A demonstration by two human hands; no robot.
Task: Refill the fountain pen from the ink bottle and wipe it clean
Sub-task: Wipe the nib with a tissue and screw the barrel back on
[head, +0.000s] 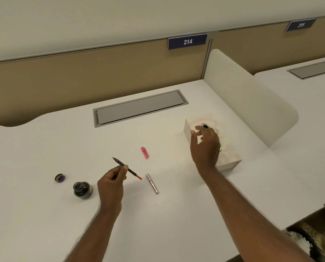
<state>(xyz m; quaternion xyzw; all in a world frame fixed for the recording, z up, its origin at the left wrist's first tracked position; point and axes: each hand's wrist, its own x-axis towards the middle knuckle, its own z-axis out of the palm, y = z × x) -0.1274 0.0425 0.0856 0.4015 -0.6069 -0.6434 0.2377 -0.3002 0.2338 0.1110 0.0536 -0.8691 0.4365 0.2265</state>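
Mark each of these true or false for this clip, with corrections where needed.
1. The ink bottle stands open. True.
2. The left hand holds the pen. True.
3. The bottle cap is screwed on the bottle. False: it lies on the desk, left of the bottle.
4. The right hand grips the silver barrel. False: it reaches over the tissue box; the barrel lies on the desk.
5. The pink cap lies on the desk. True.
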